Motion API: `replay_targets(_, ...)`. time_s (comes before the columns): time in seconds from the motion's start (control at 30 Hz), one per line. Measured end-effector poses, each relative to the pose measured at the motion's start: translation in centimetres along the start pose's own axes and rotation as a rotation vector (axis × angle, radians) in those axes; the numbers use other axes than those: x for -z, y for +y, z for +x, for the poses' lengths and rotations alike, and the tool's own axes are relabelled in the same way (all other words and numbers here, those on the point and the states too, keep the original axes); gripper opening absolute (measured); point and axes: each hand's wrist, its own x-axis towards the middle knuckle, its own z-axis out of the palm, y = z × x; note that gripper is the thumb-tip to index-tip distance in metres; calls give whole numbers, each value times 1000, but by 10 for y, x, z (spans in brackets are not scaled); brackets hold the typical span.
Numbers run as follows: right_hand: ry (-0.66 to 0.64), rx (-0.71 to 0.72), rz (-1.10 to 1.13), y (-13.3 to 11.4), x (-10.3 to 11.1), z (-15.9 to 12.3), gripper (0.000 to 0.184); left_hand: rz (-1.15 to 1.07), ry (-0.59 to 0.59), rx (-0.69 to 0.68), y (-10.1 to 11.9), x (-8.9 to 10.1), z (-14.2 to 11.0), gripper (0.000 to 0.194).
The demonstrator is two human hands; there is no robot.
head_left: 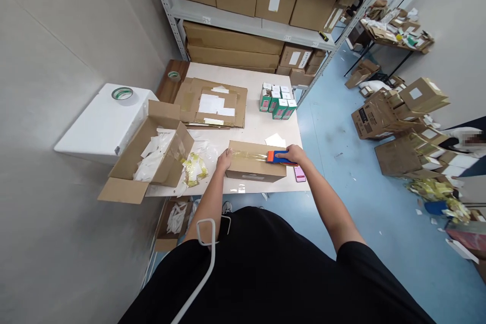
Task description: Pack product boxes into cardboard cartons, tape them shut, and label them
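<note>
Black shirt (266,258) nearest. Carton (252,166) near bench (258,134) front edge; left hand (224,160) holding its left end, right hand (294,154) clasping tape dispenser (279,157) on top. Carton probably stiff, weight unclear; best gripped by end walls.

I count two hands, left (224,160) and right (295,154), one tape dispenser (277,156), one carton (255,167) between them, one phone (299,174). Leftward I see two tape rolls (122,98) and two open cartons (170,169); ahead, roughly eight green-and-white boxes (280,105).
</note>
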Motion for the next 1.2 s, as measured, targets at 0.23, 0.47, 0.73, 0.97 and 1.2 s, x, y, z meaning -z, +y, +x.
replay_targets(0.23, 29, -57, -7, 62, 2, -11, 58, 20, 0, -13, 3, 3, 0, 59)
replay_targets(0.47, 39, -142, -1, 123, 1, -19, 57, 45, -5, 9, 3, 5, 0, 59)
replay_targets(0.73, 61, -211, 85, 131, -23, -26, 53, 43, -1, 8, 0, 6, 5, 57)
replay_targets(0.97, 53, -208, 163, 107, -31, -30, 57, -95, 4, 42, -20, 24, 17, 55)
replay_targets(1.2, 126, -53, 388, 39, -52, -25, 60, -6, 61, 113, -34, 77, 22, 62)
